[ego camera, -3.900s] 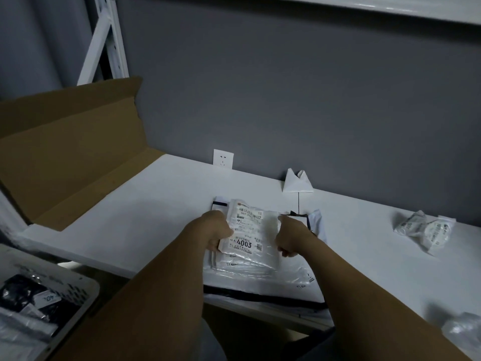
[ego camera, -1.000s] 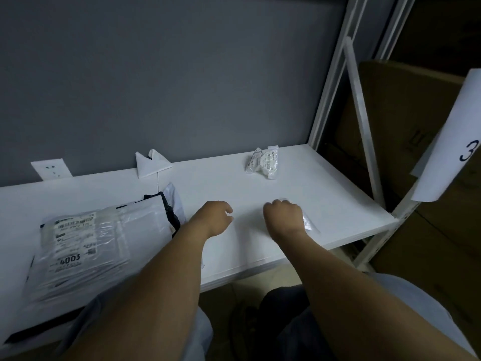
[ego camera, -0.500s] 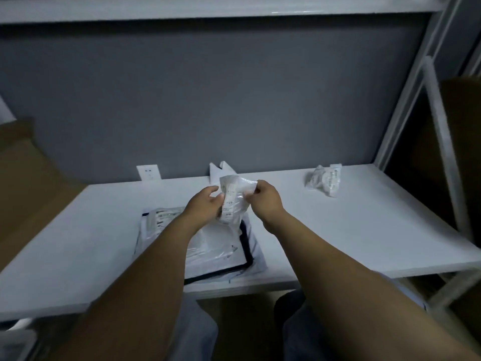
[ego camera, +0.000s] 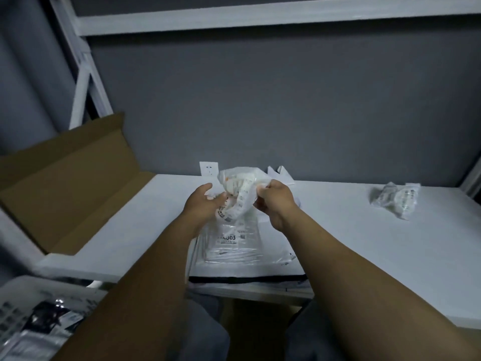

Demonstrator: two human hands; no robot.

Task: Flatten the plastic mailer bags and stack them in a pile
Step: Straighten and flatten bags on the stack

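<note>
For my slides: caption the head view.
Right hand pinches a crumpled mailer bag, left hand touching it, above the flattened pile on a table.

We see a crumpled, translucent white plastic mailer bag (ego camera: pixel 240 190) held in the air above the white shelf board (ego camera: pixel 351 243). Its printed label strip is twisted and hangs down the front. The right hand (ego camera: pixel 276 201) pinches the bag's right edge, and the fingers of the left hand (ego camera: pixel 205 204) touch its lower left side. Directly beneath it lies a flat pile of clear and white plastic mailer bags (ego camera: pixel 234 246). The top one is label-up with the dark digits "003" showing, and the largest, at the bottom, has a black strip reaching the board's near edge. Well apart to the right, a second crumpled clear plastic bag with a white label (ego camera: pixel 395 199) lies bunched on the board.
</note>
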